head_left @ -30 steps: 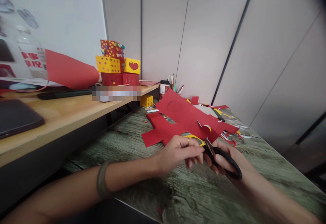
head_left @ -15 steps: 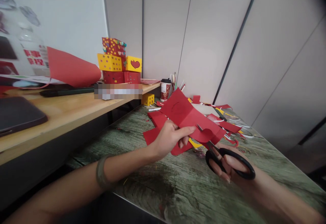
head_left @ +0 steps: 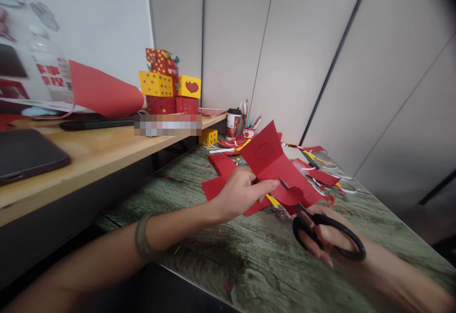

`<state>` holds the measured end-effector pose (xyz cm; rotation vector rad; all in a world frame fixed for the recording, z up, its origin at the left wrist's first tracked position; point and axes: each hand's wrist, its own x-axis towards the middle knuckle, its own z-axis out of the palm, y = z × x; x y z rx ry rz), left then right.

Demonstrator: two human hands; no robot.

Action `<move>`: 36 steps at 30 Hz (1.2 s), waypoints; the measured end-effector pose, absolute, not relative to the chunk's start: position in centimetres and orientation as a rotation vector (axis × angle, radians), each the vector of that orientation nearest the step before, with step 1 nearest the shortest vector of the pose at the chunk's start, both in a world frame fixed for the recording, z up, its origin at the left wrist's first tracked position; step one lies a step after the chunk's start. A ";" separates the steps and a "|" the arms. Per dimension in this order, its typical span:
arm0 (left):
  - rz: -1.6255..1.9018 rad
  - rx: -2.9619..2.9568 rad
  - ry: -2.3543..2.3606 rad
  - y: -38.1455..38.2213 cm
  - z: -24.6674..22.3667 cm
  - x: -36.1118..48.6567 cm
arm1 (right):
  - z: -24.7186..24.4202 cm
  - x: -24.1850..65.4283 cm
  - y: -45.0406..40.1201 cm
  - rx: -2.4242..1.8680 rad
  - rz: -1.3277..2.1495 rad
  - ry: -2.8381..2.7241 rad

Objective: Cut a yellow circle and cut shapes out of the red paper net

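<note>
My left hand (head_left: 245, 189) pinches a folded sheet of red paper (head_left: 274, 165) between thumb and fingers, above the table. A curved outline is drawn on the sheet's upper panel, and a rounded flap stands out from the lower one. My right hand (head_left: 327, 237) has its fingers through the handles of black-handled scissors (head_left: 308, 220). The blades pass through the lower panel, with a tip showing near my left thumb; part of them is hidden by the paper. Beneath the hands lie cut pieces of red card (head_left: 221, 170).
Paper strips and scraps (head_left: 322, 177) litter the table's far right. A lidded paper cup (head_left: 233, 124) and a pen holder (head_left: 248, 132) stand at the back, near a small yellow box (head_left: 208, 137). On the raised wooden shelf (head_left: 107, 151) are stacked decorated boxes (head_left: 156, 84) and a dark flat device (head_left: 32, 156).
The scissors and right hand have shifted slightly right and down in view. The red paper's upper panel has tilted up, and its fold stands sharper. Both hands keep their hold.
</note>
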<state>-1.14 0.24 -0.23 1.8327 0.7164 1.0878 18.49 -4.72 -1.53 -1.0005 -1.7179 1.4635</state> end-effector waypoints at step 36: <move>1.042 1.755 0.655 0.5 -0.8 -0.9 | -1.3 18.9 -5.1 -0.851 1.623 -1.581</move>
